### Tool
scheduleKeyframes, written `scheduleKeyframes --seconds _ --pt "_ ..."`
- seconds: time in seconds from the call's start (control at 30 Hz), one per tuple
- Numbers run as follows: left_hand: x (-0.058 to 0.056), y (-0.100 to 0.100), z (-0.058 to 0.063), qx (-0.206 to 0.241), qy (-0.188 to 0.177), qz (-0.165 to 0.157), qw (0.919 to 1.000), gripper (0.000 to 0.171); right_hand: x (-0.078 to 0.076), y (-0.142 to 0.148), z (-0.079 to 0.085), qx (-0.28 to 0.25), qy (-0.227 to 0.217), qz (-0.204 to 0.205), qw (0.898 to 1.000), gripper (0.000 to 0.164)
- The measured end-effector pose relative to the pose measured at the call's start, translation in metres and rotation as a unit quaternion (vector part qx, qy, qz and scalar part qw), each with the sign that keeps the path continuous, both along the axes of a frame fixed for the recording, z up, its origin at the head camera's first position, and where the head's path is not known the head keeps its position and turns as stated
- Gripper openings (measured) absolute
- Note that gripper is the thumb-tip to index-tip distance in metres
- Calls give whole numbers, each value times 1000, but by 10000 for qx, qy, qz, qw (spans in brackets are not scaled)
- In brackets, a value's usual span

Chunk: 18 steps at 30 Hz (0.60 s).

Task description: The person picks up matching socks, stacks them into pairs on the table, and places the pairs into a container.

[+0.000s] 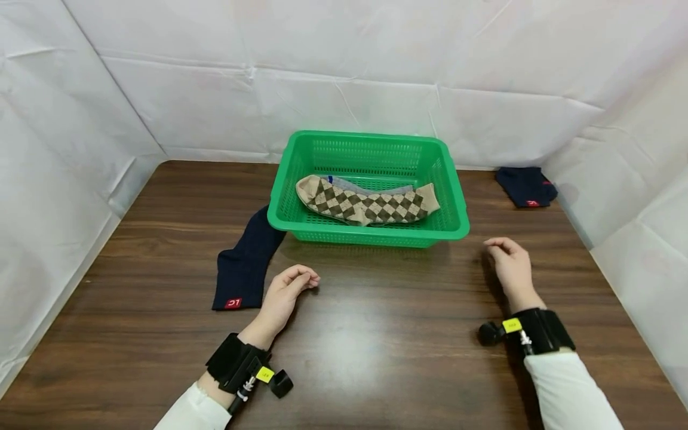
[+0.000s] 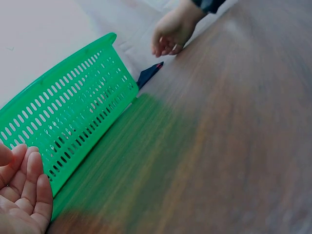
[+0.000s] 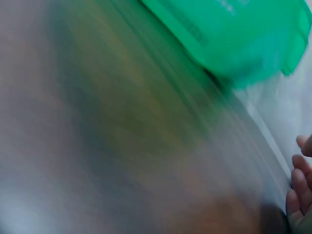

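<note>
My left hand is over the table in front of the green basket, fingers loosely bent and nothing in them. Right beside it lies a long navy sock with a red label, its far end hidden by the basket. In the left wrist view, the left fingers overlap the basket's slotted side. My right hand, relaxed and bare of any object, is to the right of the basket. Beyond it sits another navy sock, bunched up near the back right corner. Inside the basket, a beige-and-brown argyle sock covers part of a grey sock.
The dark wooden table carries everything. White sheeting walls it in at the back, left and right, with the basket standing close to the back sheet. Each wrist wears a black strap with a small camera.
</note>
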<state>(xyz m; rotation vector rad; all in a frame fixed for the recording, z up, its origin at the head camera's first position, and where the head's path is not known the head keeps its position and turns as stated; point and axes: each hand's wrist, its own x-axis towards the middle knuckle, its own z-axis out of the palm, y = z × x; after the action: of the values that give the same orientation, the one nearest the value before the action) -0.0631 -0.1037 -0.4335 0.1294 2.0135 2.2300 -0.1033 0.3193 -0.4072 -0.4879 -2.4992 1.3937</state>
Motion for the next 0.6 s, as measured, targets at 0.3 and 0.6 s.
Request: scheduleKeyframes --seconds 0.3,0.6 --pt "-1 -2 1 -32 27 89 10000 23 -54 40 7 1552 -914 363 9830 43" --pt "-1 2 2 -98 -43 47 9999 22 -91 60 1 2249 -1686 455 9586 100"
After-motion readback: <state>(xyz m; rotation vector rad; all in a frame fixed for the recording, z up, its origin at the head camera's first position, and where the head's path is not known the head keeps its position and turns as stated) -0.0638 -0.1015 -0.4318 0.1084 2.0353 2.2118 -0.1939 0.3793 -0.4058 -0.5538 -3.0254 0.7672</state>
